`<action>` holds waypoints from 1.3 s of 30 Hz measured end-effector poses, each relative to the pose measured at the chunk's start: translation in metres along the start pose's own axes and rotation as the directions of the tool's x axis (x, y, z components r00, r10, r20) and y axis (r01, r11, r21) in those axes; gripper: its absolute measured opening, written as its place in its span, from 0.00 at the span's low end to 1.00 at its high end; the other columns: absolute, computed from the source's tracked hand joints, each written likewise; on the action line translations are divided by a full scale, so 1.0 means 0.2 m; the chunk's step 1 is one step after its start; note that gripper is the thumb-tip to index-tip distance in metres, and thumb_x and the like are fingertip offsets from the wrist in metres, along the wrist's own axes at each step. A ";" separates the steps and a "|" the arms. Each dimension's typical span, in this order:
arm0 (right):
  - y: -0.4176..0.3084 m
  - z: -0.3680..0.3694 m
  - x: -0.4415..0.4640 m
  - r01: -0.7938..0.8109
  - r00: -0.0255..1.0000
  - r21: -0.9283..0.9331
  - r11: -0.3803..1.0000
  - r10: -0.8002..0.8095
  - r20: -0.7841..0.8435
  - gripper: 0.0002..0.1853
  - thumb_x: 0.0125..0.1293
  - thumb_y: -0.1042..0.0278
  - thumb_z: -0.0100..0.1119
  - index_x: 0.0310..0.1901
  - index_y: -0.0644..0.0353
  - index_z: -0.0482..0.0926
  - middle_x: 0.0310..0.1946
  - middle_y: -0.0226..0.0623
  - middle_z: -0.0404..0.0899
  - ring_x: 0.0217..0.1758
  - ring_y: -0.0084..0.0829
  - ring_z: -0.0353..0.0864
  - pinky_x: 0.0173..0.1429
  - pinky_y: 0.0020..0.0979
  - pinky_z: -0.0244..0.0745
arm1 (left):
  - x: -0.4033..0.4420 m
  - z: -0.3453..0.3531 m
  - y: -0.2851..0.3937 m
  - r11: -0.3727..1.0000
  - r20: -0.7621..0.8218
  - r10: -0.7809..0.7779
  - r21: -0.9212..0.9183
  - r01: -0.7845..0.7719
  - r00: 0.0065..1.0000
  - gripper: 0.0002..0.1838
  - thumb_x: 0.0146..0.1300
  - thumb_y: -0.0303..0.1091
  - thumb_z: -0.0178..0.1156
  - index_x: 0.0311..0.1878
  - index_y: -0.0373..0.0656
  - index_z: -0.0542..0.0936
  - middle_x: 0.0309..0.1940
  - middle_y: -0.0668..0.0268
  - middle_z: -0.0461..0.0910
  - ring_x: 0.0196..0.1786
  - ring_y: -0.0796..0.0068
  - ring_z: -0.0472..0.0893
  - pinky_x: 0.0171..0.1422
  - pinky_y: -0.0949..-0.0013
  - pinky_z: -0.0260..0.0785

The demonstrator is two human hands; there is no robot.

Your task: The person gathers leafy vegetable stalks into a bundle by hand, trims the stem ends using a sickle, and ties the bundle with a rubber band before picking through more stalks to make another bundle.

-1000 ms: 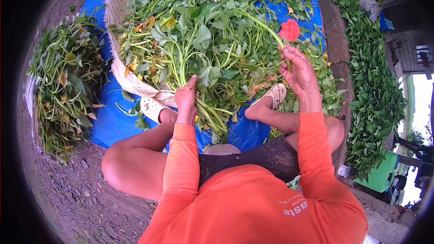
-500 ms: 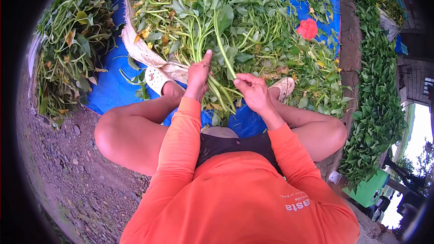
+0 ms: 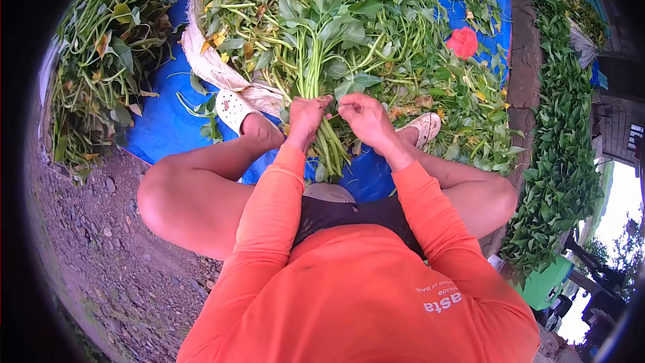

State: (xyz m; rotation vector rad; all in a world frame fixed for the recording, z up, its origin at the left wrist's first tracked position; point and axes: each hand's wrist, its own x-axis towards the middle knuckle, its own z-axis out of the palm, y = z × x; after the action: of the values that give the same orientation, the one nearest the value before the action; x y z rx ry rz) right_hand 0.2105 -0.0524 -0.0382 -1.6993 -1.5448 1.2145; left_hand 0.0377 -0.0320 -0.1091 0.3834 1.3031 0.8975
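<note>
In the middle of the head view, my left hand (image 3: 309, 119) is closed around a bunch of water spinach (image 3: 310, 70). Its leaves point away from me and the cut stem ends hang below the fist over the blue tarp. Just to the right, my right hand (image 3: 368, 121) has its fingers curled into a pinch, close to the left thumb. A leaf (image 3: 357, 83) lies right above those fingertips; I cannot tell if they grip it. Beyond both hands spreads a loose heap of water spinach (image 3: 396, 40) with some yellowed leaves.
Blue tarp (image 3: 164, 117) lies under the heap, with a pale sack (image 3: 205, 70) along its left. A second pile of greens (image 3: 111, 67) stands at left. A red cloth-like item (image 3: 462, 43) lies on the right. Bundled greens (image 3: 554, 161) line the far right, near a green container (image 3: 547, 286).
The long single stem in my right hand has gone in with the bunch. My right hand has moved slightly up and left, nearer my left fist, which has lowered a little.
</note>
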 end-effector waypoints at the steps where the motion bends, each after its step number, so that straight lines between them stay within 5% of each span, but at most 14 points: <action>1: -0.08 -0.04 0.08 -0.044 0.999 0.079 0.996 0.045 -0.021 0.11 0.73 0.67 0.66 0.49 0.64 0.89 0.35 0.35 0.89 0.38 0.27 0.84 0.47 0.31 0.80 | -0.04 0.02 0.04 1.000 -0.055 0.024 -0.004 -0.025 0.998 0.16 0.66 0.35 0.79 0.46 0.30 0.90 0.32 0.63 0.86 0.25 0.73 0.83 0.29 0.70 0.79; 4: -0.11 -0.10 0.35 -0.163 0.960 0.228 0.960 0.208 -0.186 0.09 0.71 0.68 0.67 0.46 0.63 0.89 0.35 0.33 0.89 0.38 0.23 0.84 0.46 0.29 0.79 | -0.11 -0.03 0.27 0.988 -0.187 0.110 -0.090 -0.129 0.976 0.13 0.67 0.34 0.79 0.39 0.32 0.90 0.28 0.66 0.85 0.22 0.75 0.82 0.27 0.71 0.78; 8: 0.10 0.01 0.49 -0.358 0.928 0.241 0.902 0.372 -0.017 0.09 0.71 0.71 0.67 0.48 0.65 0.87 0.33 0.29 0.86 0.32 0.22 0.84 0.39 0.28 0.82 | -0.18 -0.25 0.63 0.946 -0.454 0.324 0.182 -0.270 0.830 0.17 0.64 0.38 0.80 0.39 0.30 0.90 0.29 0.63 0.86 0.22 0.75 0.80 0.28 0.71 0.73; 10: 0.23 0.11 0.55 -0.066 0.981 -0.067 0.996 0.053 -0.189 0.14 0.67 0.70 0.70 0.51 0.66 0.87 0.46 0.43 0.87 0.48 0.38 0.88 0.55 0.37 0.84 | -0.23 -0.32 0.72 0.935 -0.406 0.355 0.152 -0.321 0.842 0.20 0.64 0.40 0.81 0.45 0.30 0.89 0.31 0.66 0.84 0.26 0.76 0.79 0.34 0.69 0.77; 12: 0.20 0.21 0.57 0.127 0.909 -0.348 0.929 -0.249 -0.333 0.19 0.66 0.67 0.69 0.57 0.67 0.86 0.61 0.57 0.85 0.65 0.49 0.84 0.68 0.43 0.80 | -0.27 -0.30 0.76 0.933 -0.420 0.360 0.134 -0.335 0.833 0.21 0.64 0.40 0.80 0.47 0.29 0.89 0.34 0.66 0.84 0.28 0.76 0.78 0.35 0.69 0.78; 13: 0.18 0.26 0.61 0.075 0.922 -0.505 0.860 -0.253 -0.292 0.39 0.64 0.59 0.75 0.73 0.69 0.73 0.75 0.64 0.70 0.78 0.55 0.70 0.80 0.48 0.67 | -0.28 -0.29 0.76 0.932 -0.425 0.361 0.127 -0.341 0.830 0.21 0.65 0.39 0.80 0.49 0.28 0.89 0.35 0.65 0.84 0.28 0.77 0.78 0.36 0.69 0.79; 16: -0.02 0.31 0.67 -0.265 0.962 -0.610 0.747 0.165 -0.216 0.59 0.60 0.48 0.79 0.84 0.70 0.54 0.79 0.67 0.63 0.82 0.59 0.63 0.83 0.51 0.59 | -0.24 -0.29 0.73 0.940 -0.409 0.340 0.116 -0.321 0.847 0.20 0.65 0.39 0.80 0.46 0.29 0.89 0.35 0.67 0.83 0.29 0.78 0.78 0.37 0.69 0.79; 17: 0.03 0.34 0.74 -0.300 0.954 -0.659 0.690 0.231 -0.193 0.71 0.57 0.42 0.80 0.88 0.66 0.40 0.80 0.69 0.60 0.83 0.60 0.61 0.84 0.54 0.53 | -0.24 -0.28 0.74 0.940 -0.408 0.339 0.110 -0.322 0.848 0.19 0.65 0.40 0.80 0.43 0.30 0.88 0.32 0.69 0.80 0.29 0.78 0.77 0.37 0.69 0.80; 25: 0.01 0.35 0.82 -0.379 0.913 -0.772 0.510 0.343 -0.222 0.70 0.57 0.46 0.81 0.90 0.50 0.38 0.81 0.75 0.56 0.83 0.64 0.61 0.83 0.53 0.52 | -0.20 -0.23 0.77 0.942 -0.442 0.329 0.101 -0.318 0.834 0.18 0.64 0.37 0.80 0.48 0.31 0.90 0.26 0.67 0.83 0.22 0.78 0.77 0.28 0.71 0.70; 28: 0.03 0.19 0.84 -0.391 0.908 -0.678 0.623 0.383 -0.171 0.68 0.59 0.50 0.80 0.90 0.51 0.39 0.78 0.78 0.60 0.79 0.64 0.69 0.82 0.52 0.54 | -0.24 -0.25 0.77 0.951 -0.453 0.299 0.072 -0.299 0.840 0.17 0.64 0.37 0.79 0.45 0.30 0.90 0.26 0.66 0.84 0.22 0.77 0.77 0.28 0.71 0.70; 32: 0.06 -0.12 0.85 -0.441 0.888 -0.402 0.803 0.456 -0.062 0.63 0.61 0.62 0.74 0.90 0.57 0.39 0.76 0.66 0.70 0.79 0.55 0.74 0.82 0.48 0.65 | -0.25 -0.24 0.76 0.944 -0.399 0.305 0.009 -0.329 0.865 0.15 0.65 0.38 0.79 0.43 0.34 0.90 0.25 0.71 0.78 0.24 0.79 0.76 0.32 0.72 0.71; 34: 0.05 -0.28 0.80 -0.237 0.970 -0.166 0.957 0.226 -0.085 0.64 0.56 0.66 0.75 0.87 0.72 0.42 0.81 0.63 0.65 0.84 0.52 0.68 0.85 0.34 0.63 | -0.22 -0.24 0.74 0.947 -0.396 0.299 0.012 -0.320 0.868 0.15 0.65 0.38 0.79 0.42 0.33 0.90 0.25 0.70 0.79 0.23 0.78 0.76 0.31 0.72 0.71; 36: -0.04 -0.49 0.75 -0.181 0.983 0.047 0.982 0.180 0.020 0.66 0.53 0.66 0.76 0.86 0.74 0.42 0.82 0.60 0.65 0.84 0.50 0.67 0.85 0.34 0.62 | -0.21 -0.20 0.73 0.944 -0.377 0.302 -0.008 -0.330 0.875 0.16 0.65 0.39 0.79 0.39 0.32 0.89 0.25 0.69 0.79 0.23 0.77 0.76 0.31 0.70 0.73; 39: 0.03 -0.74 0.70 -0.278 0.949 0.478 0.833 0.160 0.273 0.57 0.52 0.61 0.81 0.82 0.68 0.62 0.81 0.50 0.68 0.83 0.42 0.67 0.83 0.43 0.63 | -0.21 -0.13 0.72 0.951 -0.314 0.291 -0.006 -0.308 0.904 0.16 0.64 0.38 0.80 0.37 0.34 0.87 0.24 0.69 0.78 0.24 0.77 0.77 0.32 0.70 0.75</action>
State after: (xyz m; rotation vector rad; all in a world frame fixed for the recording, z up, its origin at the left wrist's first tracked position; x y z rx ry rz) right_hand 0.3338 0.1080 -0.0134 -1.4383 -1.0126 1.8022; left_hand -0.0375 0.0189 0.0124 0.4183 1.5275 1.2922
